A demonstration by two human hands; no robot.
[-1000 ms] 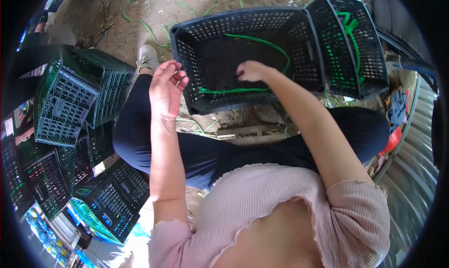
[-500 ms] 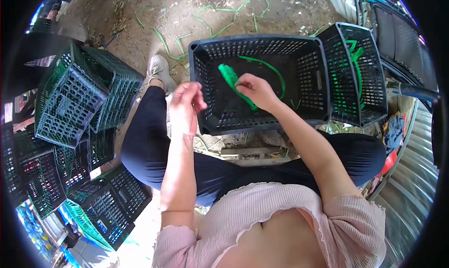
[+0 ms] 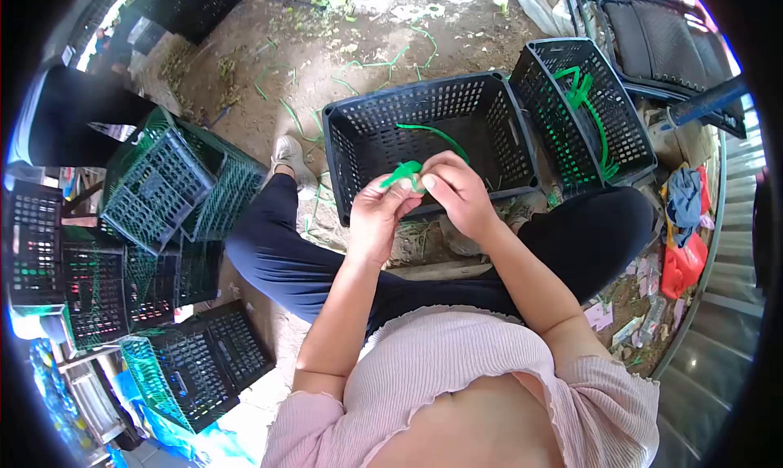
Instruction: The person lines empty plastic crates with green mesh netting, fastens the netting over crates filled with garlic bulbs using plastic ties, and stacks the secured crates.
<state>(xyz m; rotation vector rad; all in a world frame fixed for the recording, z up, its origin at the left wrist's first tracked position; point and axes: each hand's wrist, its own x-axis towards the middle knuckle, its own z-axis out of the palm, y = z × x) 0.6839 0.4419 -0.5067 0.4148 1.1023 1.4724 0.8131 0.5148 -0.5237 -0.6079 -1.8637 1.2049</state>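
My left hand (image 3: 377,217) and my right hand (image 3: 463,197) meet over the near edge of a black plastic crate (image 3: 342,162). Fingertips of both are pinched on a bright green plastic strip (image 3: 400,174), whose loose end sticks up beyond my left fingers. The part between the hands is mostly hidden by fingers. Inside the crate lies another thin green strip (image 3: 440,133), curving toward my right hand.
To the right, a second black crate (image 3: 628,113) holds a green strip bundle (image 3: 579,97). Net-covered crates (image 3: 155,182) are stacked at left. Green strips (image 3: 379,62) litter the dirt ahead. A red bag (image 3: 683,266) and corrugated metal sheet (image 3: 738,248) are on the right.
My right hand has brought the green strip up from inside the crate toward me. My left hand has moved right and now grips it too. The view has shifted.
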